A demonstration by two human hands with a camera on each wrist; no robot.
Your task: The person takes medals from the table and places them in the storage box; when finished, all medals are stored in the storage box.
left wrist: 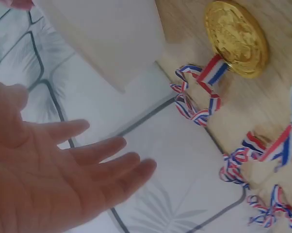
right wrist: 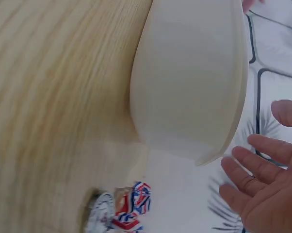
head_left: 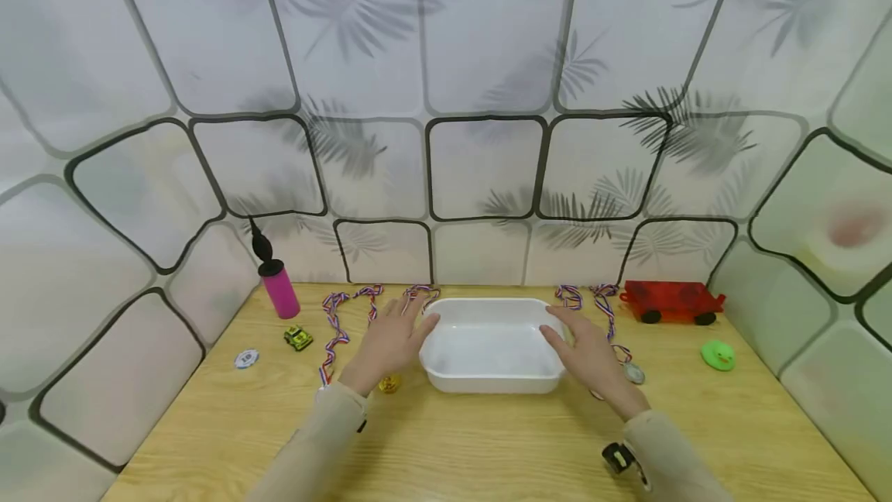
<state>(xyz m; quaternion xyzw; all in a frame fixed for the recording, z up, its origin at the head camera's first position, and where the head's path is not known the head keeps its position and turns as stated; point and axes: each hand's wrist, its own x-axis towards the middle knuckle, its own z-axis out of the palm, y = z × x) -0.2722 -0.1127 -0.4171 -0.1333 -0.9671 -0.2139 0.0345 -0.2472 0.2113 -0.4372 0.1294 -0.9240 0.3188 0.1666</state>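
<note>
A white rectangular basin stands on the wooden table between both hands. My left hand hovers by its left end, fingers spread and straight. The left wrist view shows that palm holding nothing beside the basin wall. On the other side, my right hand is at the right end, its thumb and index finger overlapping the rim in the head view. Its relaxed fingers hold nothing in the right wrist view. A gold medal on a striped ribbon lies near the left forearm.
Further left are a pink cylinder with a black top, a yellow-green toy car and a poker chip. To the right are a silver medal, a red toy wagon and a green duck. A patterned backdrop encloses the table.
</note>
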